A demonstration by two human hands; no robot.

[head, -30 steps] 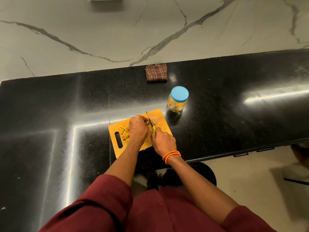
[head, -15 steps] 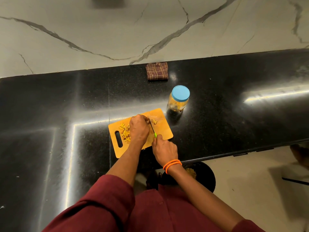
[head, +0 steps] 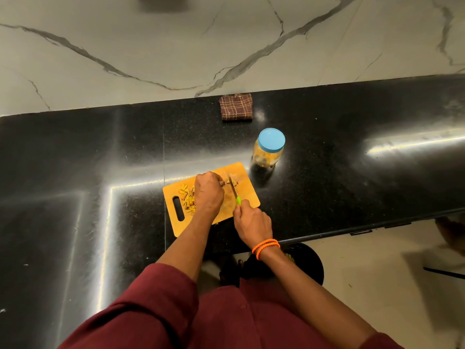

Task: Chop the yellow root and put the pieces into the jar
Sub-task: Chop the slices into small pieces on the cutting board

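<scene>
A: Currently, yellow root [head: 222, 182] lies on cutting board [head: 247, 195], pinned under left hand [head: 208, 192], its grip curled on it.

B: Right hand [head: 253, 222] grasps knife [head: 234, 189]. Advise short downward strokes, fingertips tucked back; jar [head: 268, 152] near, lid on.

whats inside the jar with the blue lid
Through the clear wall of the jar, yellow pieces show in the lower part. The blue lid is on, hiding the top, so the fill level is unclear.

Yellow root pieces [head: 188, 199] are heaped at the left of the orange cutting board [head: 247, 195] — a few more [head: 232, 182] lie at the knife blade [head: 233, 188] — while the jar [head: 268, 149], blue-lidded and upright, stands just beyond the board's far right corner.
</scene>
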